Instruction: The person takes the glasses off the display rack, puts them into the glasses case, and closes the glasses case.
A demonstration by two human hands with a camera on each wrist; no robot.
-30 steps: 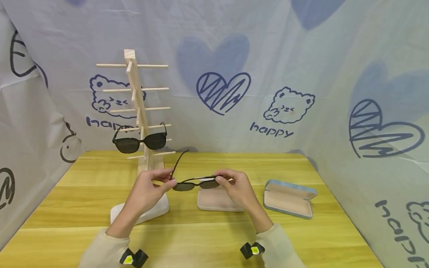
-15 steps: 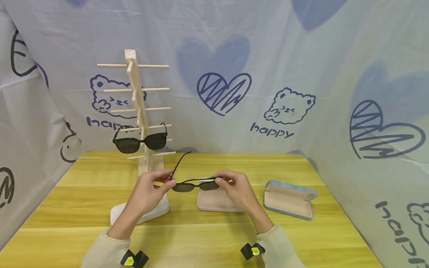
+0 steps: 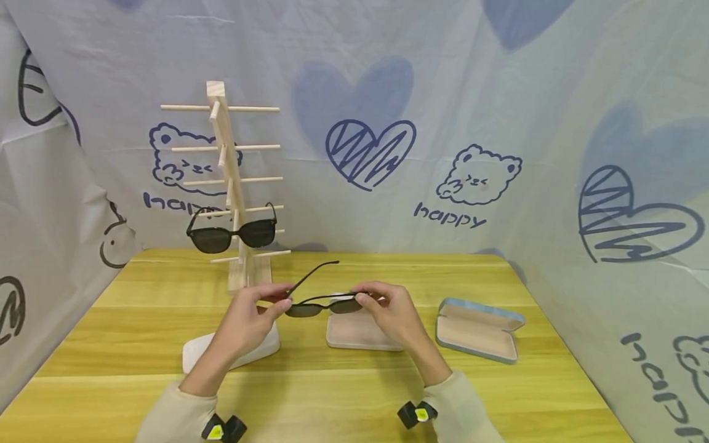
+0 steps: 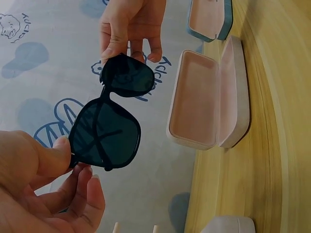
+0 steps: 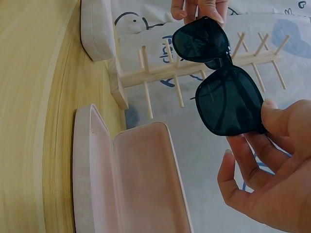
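Note:
A pair of black sunglasses (image 3: 304,309) with dark lenses is held up above the table between both hands. My left hand (image 3: 247,320) pinches its left end near the hinge, and my right hand (image 3: 394,312) pinches the right end, as the right wrist view also shows. The left temple arm slants up and to the right; the right one lies folded across behind the lenses. Behind and below the sunglasses stands a pale pink-lined glasses case (image 4: 194,97) with its lid up. A second pair of black sunglasses (image 3: 213,240) hangs on the wooden rack (image 3: 232,178).
To the right sits a blue glasses case (image 3: 477,332), its lid raised. A white glasses case (image 3: 260,349) lies closed beneath my left forearm. The rack's several thin pegs stick out sideways at the back left, and patterned cloth (image 3: 365,80) surrounds the wooden table (image 3: 343,400).
The left temple arm of the held sunglasses has swung inward, its tip moving right and down. My left hand has shifted very slightly; the right hand stays in place.

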